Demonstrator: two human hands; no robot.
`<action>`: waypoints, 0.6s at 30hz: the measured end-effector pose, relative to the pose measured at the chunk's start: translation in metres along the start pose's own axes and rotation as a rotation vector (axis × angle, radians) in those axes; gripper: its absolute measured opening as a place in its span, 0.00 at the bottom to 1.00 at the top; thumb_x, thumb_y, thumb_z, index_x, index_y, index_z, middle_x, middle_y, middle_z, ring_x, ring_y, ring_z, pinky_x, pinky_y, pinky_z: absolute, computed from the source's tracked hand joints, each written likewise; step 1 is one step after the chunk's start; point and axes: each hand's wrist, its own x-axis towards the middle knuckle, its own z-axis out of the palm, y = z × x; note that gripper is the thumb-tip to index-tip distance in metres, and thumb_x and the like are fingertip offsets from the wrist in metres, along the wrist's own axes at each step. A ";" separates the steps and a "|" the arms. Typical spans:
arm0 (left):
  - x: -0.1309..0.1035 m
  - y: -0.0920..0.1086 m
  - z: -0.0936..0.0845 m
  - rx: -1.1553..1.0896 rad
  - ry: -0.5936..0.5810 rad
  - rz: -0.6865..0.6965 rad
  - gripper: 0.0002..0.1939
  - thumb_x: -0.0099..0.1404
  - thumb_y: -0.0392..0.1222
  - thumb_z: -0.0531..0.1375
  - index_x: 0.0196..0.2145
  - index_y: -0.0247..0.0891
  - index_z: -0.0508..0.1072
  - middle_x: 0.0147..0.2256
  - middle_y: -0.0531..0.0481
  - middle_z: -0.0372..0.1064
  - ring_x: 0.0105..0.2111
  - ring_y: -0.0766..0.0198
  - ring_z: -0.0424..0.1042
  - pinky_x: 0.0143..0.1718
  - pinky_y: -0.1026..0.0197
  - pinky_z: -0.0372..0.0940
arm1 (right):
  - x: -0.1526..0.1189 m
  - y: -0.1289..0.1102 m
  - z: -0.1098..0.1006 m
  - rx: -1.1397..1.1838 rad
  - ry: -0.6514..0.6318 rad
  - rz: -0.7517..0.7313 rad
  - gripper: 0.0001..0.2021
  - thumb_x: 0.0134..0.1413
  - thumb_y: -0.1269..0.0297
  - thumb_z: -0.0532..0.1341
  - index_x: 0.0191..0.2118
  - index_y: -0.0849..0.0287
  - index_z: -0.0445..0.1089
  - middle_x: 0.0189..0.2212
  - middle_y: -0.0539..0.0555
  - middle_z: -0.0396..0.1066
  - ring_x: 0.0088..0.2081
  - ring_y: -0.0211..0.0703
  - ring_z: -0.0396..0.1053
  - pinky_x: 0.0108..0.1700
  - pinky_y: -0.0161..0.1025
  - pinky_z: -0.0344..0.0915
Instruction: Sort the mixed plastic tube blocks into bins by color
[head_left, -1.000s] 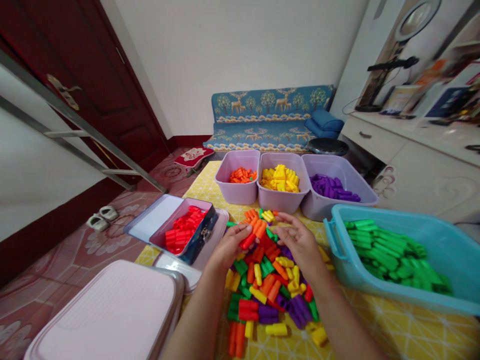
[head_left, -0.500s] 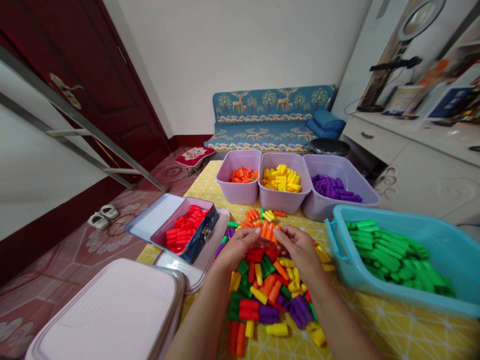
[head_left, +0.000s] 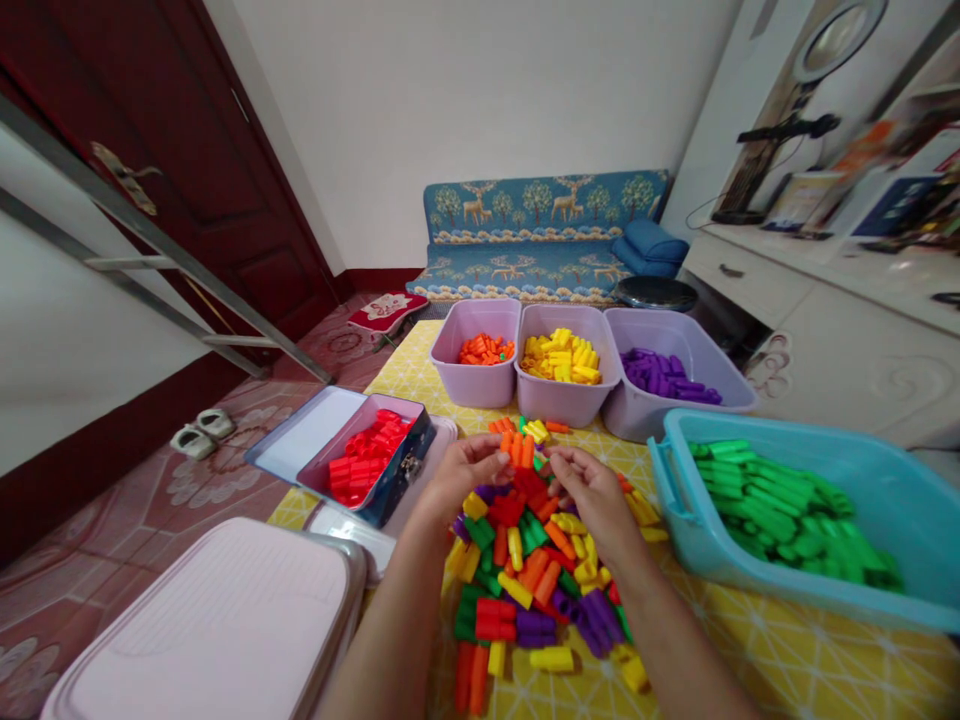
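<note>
Above the far part of a mixed pile of coloured plastic pieces (head_left: 534,570), my left hand (head_left: 469,478) grips a few joined orange pieces (head_left: 517,449) between thumb and fingers. My right hand (head_left: 589,490) is just right of them, its fingers curled near the pile; whether it holds a piece is too small to tell. Beyond the hands stand lilac bins of orange pieces (head_left: 486,349), yellow pieces (head_left: 562,356) and purple pieces (head_left: 664,375). Green pieces (head_left: 780,510) fill part of a turquoise tub (head_left: 919,540) at the right. Red pieces (head_left: 367,460) lie in an open tin box (head_left: 405,465) at the left.
Pale lids (head_left: 217,620) are stacked at the near left, and another lid (head_left: 345,530) lies under the tin box. A metal ladder (head_left: 172,240) leans at the far left. Behind the table is a blue patterned sofa (head_left: 517,265), with a white cabinet (head_left: 840,330) at the right.
The orange pieces have moved slightly left with my left hand. My right hand has come away from them, leaving a gap between the hands.
</note>
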 end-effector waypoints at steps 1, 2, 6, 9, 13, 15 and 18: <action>0.004 0.006 -0.004 -0.017 0.042 0.030 0.22 0.45 0.42 0.73 0.38 0.32 0.77 0.30 0.47 0.77 0.27 0.66 0.74 0.30 0.65 0.69 | 0.000 0.000 -0.001 -0.012 -0.009 0.001 0.21 0.46 0.46 0.63 0.38 0.60 0.72 0.27 0.52 0.72 0.24 0.38 0.66 0.23 0.33 0.60; 0.009 0.013 -0.007 -0.034 0.077 0.063 0.22 0.45 0.41 0.73 0.38 0.32 0.77 0.30 0.47 0.77 0.26 0.66 0.74 0.31 0.65 0.70 | -0.001 0.000 -0.001 -0.023 -0.018 0.005 0.21 0.46 0.46 0.63 0.37 0.60 0.72 0.28 0.53 0.73 0.25 0.38 0.66 0.23 0.33 0.60; 0.037 0.048 -0.010 -0.086 0.225 0.221 0.19 0.47 0.37 0.71 0.38 0.31 0.76 0.33 0.45 0.77 0.29 0.65 0.75 0.38 0.61 0.71 | -0.001 0.002 -0.001 -0.042 -0.037 0.021 0.20 0.47 0.47 0.63 0.36 0.61 0.72 0.29 0.53 0.73 0.26 0.39 0.67 0.24 0.33 0.61; 0.053 0.068 0.000 -0.071 0.306 0.365 0.22 0.53 0.35 0.66 0.47 0.31 0.73 0.48 0.39 0.74 0.44 0.59 0.75 0.50 0.57 0.66 | 0.000 0.006 -0.001 -0.039 -0.025 0.002 0.21 0.47 0.47 0.62 0.37 0.61 0.72 0.29 0.53 0.73 0.26 0.39 0.67 0.25 0.33 0.61; 0.050 0.065 0.013 0.087 0.248 0.565 0.31 0.56 0.36 0.64 0.58 0.40 0.64 0.63 0.43 0.57 0.59 0.56 0.62 0.58 0.58 0.59 | 0.003 0.011 -0.003 -0.038 -0.007 -0.016 0.20 0.49 0.47 0.62 0.37 0.60 0.72 0.27 0.52 0.72 0.26 0.40 0.68 0.25 0.34 0.63; 0.039 0.050 0.013 0.235 0.176 0.574 0.29 0.58 0.40 0.63 0.58 0.40 0.66 0.60 0.43 0.61 0.58 0.55 0.64 0.57 0.57 0.60 | 0.005 0.013 -0.006 -0.064 -0.003 -0.046 0.19 0.50 0.48 0.61 0.37 0.60 0.72 0.28 0.52 0.73 0.26 0.40 0.68 0.26 0.35 0.63; 0.017 0.027 0.004 0.579 0.054 0.406 0.20 0.61 0.45 0.60 0.49 0.34 0.74 0.48 0.39 0.73 0.48 0.55 0.72 0.51 0.55 0.65 | 0.008 0.016 -0.010 -0.145 -0.018 -0.093 0.16 0.53 0.51 0.60 0.38 0.59 0.72 0.30 0.53 0.74 0.28 0.42 0.70 0.29 0.37 0.66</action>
